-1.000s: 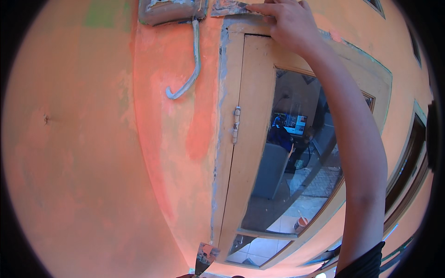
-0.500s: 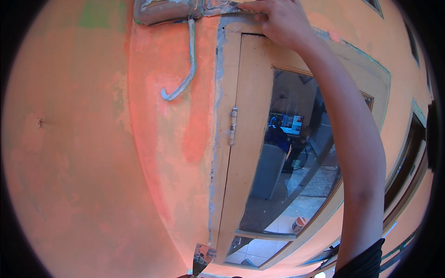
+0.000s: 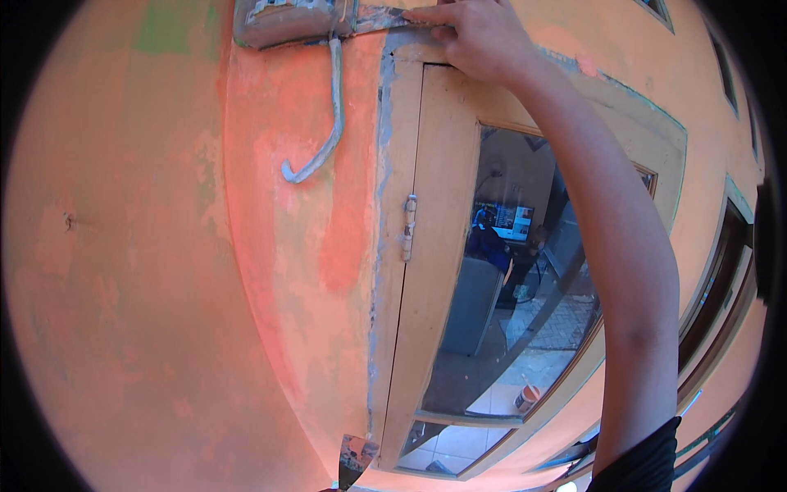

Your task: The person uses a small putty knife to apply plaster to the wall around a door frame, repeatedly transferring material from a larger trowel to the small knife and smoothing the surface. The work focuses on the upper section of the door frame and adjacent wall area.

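Currently | right hand (image 3: 482, 39) gripping putty knife (image 3: 380, 19) | knife juts left of hand, beside greyish box (image 3: 293, 29)

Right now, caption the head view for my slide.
Right hand holding a scraper beside a grey box, above a door.

Mottled orange wall (image 3: 147, 328) with fittings

The upright surface is blotched in orange, pink and tan, with a green patch (image 3: 176, 29) between 10 and 11 o'clock. At 11 o'clock a grey box (image 3: 291, 33) is mounted on it, and a bent pale pipe (image 3: 337, 98) runs down from the box. At 9 o'clock is a small dark mark (image 3: 70, 220). A brown-framed window (image 3: 717, 303) is set in at 3 o'clock.
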The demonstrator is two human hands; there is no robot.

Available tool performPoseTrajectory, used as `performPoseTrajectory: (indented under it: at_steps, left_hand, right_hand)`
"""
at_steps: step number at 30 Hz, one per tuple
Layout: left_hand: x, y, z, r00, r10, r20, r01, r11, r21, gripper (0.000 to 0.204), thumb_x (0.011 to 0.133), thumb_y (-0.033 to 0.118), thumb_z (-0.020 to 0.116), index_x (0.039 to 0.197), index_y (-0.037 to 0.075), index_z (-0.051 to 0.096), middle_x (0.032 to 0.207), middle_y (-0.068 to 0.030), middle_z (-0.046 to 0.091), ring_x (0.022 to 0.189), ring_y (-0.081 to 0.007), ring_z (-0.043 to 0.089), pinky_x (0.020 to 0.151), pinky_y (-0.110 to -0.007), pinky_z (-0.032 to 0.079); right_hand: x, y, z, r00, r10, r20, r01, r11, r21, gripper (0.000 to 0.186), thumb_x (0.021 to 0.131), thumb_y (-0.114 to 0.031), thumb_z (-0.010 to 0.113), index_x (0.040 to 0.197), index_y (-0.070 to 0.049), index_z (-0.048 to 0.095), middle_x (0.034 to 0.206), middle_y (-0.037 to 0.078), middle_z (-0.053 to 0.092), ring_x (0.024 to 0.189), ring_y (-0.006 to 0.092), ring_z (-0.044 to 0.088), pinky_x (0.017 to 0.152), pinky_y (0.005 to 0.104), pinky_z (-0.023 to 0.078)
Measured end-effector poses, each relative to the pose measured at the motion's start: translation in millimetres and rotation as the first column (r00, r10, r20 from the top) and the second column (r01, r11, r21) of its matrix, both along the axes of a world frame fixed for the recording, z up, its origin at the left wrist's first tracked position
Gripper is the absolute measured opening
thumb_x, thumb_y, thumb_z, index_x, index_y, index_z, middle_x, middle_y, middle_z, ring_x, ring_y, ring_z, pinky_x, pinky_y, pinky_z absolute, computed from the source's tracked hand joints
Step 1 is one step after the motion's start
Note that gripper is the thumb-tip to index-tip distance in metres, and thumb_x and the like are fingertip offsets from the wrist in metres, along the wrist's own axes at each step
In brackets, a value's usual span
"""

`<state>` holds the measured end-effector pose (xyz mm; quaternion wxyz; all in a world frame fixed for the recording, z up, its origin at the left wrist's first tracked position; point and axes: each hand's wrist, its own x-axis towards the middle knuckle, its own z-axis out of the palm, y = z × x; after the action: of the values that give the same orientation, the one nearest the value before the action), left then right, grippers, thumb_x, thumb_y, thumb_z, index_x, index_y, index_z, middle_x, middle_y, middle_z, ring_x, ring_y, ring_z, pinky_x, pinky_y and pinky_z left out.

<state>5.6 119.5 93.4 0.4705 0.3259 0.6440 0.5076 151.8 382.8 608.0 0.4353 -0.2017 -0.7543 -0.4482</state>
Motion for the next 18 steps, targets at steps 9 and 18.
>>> performPoseTrajectory:
  at_steps: [9,18]
  left_hand:
    - [1,4,-7,1.000,0.009,0.008,-0.010,1.000,0.027,0.028,0.084,0.023,0.065,0.063,0.006,0.056,0.049,0.0013,0.047,0.036,-0.0059,0.040,0.032,-0.022,0.032]
    - [5,6,-17,1.000,0.002,-0.015,-0.002,0.999,0.054,0.030,0.085,0.024,0.064,0.063,0.005,0.057,0.048,0.0013,0.047,0.036,-0.0058,0.039,0.032,-0.023,0.031]
  right_hand:
    - [-5,-6,-10,0.976,-0.203,0.083,0.184,0.964,0.192,0.040,0.079,-0.015,0.054,0.118,-0.013,0.059,0.101,0.013,0.053,0.101,0.0269,0.050,0.083,0.0407,0.037]
    - [-13,-9,-5,0.940,-0.320,0.114,0.304,0.942,0.143,0.031,0.087,-0.018,0.043,0.111,-0.009,0.060,0.104,0.014,0.054,0.103,0.0283,0.050,0.083,0.0413,0.039]
